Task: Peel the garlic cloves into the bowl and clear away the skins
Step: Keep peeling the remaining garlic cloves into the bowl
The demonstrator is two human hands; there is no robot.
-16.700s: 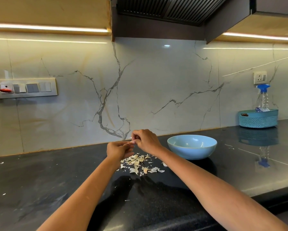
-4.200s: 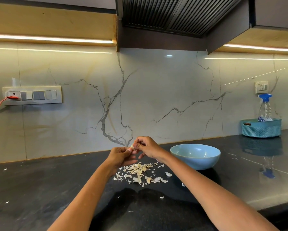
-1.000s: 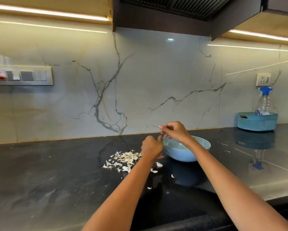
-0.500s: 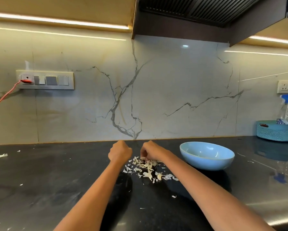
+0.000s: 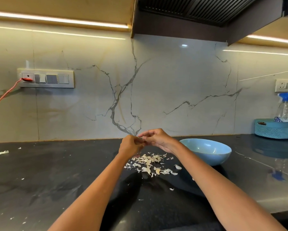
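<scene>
Step in hand: I judge that I am peeling one more clove, above the heap of skins [image 5: 148, 162].
Left hand [image 5: 130, 146]: fingers curled in; it seems to hold something small against the right fingertips. I suppose it is a garlic clove, but it is hidden and I cannot tell for sure.
Right hand [image 5: 158, 139]: fingers bent and partly spread, the tips meeting the left hand, as if picking at skin.
Skins: a loose heap on the black counter [image 5: 56, 172], just below the hands, with single flakes scattered around and far left.
Bowl [image 5: 206, 151]: light blue, on the counter just right of the heap; I cannot see the cloves inside from this angle.
Next move, my judgement: pull off the last skin, let it fall on the heap, then carry the clove right and drop it in the bowl.
Still to do: gathering the skins.
</scene>
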